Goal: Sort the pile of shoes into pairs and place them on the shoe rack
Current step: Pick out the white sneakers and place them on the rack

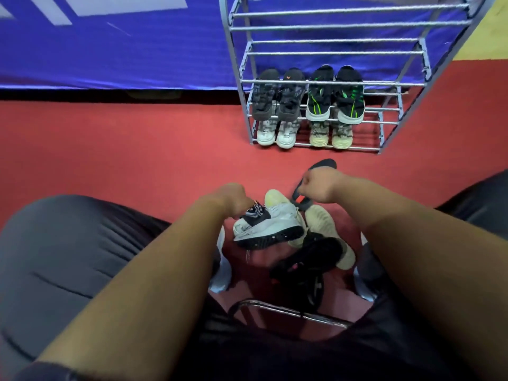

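Low in the frame's centre, our left hand [231, 198] grips the black collar of a white shoe [270, 228] on the red floor [137, 149]. Just right of it, our right hand [320, 188] is clenched round a black shoe [325, 164]. A cream shoe [321, 222] and a dark shoe [308, 261] lie below them. At upper right, the shoe rack [330, 84] carries four pairs of shoes [320, 104] on its two lowest shelves.

Stretched forward, left hand [235, 198] and right hand [320, 186] curl, gripping.
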{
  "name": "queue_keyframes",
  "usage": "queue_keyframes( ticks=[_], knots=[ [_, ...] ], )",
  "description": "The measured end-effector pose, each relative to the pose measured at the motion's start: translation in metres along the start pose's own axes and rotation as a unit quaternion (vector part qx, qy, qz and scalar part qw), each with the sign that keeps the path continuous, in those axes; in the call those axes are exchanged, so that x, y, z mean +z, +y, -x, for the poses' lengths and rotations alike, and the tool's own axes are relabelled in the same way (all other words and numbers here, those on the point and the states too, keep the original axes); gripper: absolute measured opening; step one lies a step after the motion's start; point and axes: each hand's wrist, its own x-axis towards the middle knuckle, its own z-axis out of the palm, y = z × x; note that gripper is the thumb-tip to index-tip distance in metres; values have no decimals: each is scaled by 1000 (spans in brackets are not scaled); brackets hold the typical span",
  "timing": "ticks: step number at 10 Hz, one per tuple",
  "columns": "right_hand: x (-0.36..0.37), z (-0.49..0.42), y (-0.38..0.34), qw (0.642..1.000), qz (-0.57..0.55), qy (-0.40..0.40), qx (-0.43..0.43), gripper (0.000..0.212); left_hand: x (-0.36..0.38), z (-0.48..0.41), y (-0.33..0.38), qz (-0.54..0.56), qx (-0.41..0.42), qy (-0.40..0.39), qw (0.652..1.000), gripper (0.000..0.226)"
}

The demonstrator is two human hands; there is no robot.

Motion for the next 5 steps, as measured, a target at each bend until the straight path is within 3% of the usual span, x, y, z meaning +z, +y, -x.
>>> queue_keyframes(
  ticks=[1, 3, 5],
  knots=[
    [13, -23, -13, 1000, 15, -17, -16, 41, 14, -8, -15, -23, -13, -30, 999, 29],
    [44, -77, -18, 996, 14, -83, -3, 35, 27, -62, -21, -55, -59, -100, 992, 24],
    [57, -139, -15, 997, -10, -75, 25, 32, 53, -123, -6, -36, -9, -112, 993, 30]
  ],
)
